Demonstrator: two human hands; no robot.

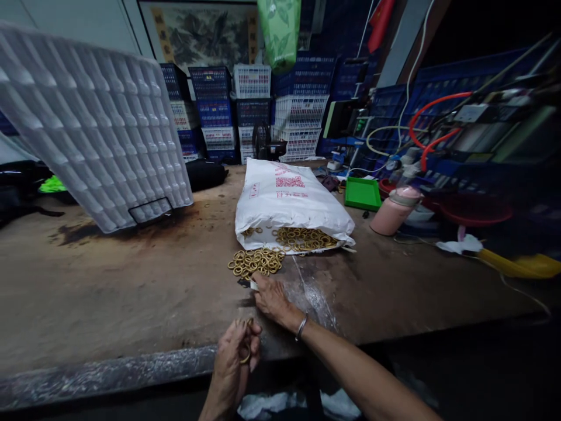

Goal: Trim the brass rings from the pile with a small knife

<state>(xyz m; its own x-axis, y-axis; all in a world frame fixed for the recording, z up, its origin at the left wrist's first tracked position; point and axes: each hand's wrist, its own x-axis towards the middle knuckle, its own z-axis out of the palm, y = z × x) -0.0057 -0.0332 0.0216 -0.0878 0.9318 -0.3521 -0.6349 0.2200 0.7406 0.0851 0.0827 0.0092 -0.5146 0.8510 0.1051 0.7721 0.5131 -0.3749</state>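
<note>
My left hand (234,351) is closed above the table's front edge, with brass rings (246,354) in its curled fingers. Farther forward, my right hand (272,298), with a bangle at the wrist, is at the near edge of a loose pile of brass rings (258,261). Its fingers are bent together; whatever they pinch is hidden. A small white piece shows by its fingertips, beside something small and dark on the tabletop. Behind the pile lies a white woven sack (289,199) with red print, its mouth towards me and more rings inside.
A ribbed translucent plastic tray (100,128) stands tilted at the left of the wooden table (144,298). On the right are a green tray (363,193), a pink bottle (394,211) and a yellow tool-like object (521,264). Stacked crates (302,111) line the back.
</note>
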